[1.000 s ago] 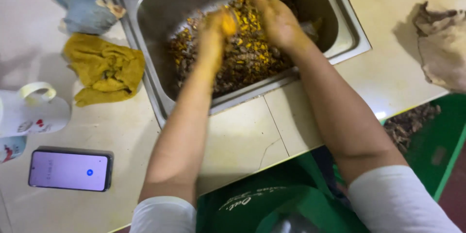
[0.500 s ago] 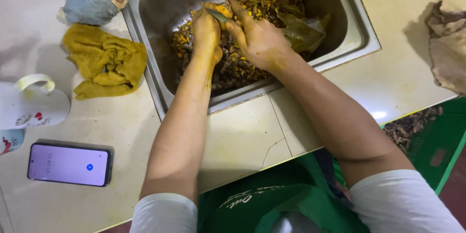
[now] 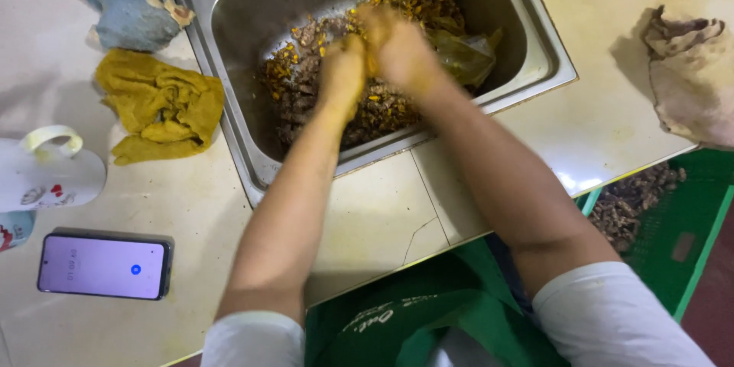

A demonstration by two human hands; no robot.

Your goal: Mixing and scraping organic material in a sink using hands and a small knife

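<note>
A heap of brown and yellow-orange scraps (image 3: 367,99) covers the floor of the steel sink (image 3: 535,38), with a crumpled clear plastic bag (image 3: 466,53) lying against its right side. The left hand (image 3: 342,76) and right hand (image 3: 394,46) are both down in the heap, pressed close together and stained yellow; they look curled around some of the scraps between them, though motion blur hides the fingers, so I cannot tell how tightly. On the pale tabletop (image 3: 375,214) left of the sink lie a bunched yellow cloth (image 3: 164,107) and, above it, a blue cloth (image 3: 126,4). Further left stands a white mug (image 3: 46,172), and near it a phone (image 3: 105,265) with a lit pale screen. A beige rag (image 3: 688,76) sits at the far right.
</note>
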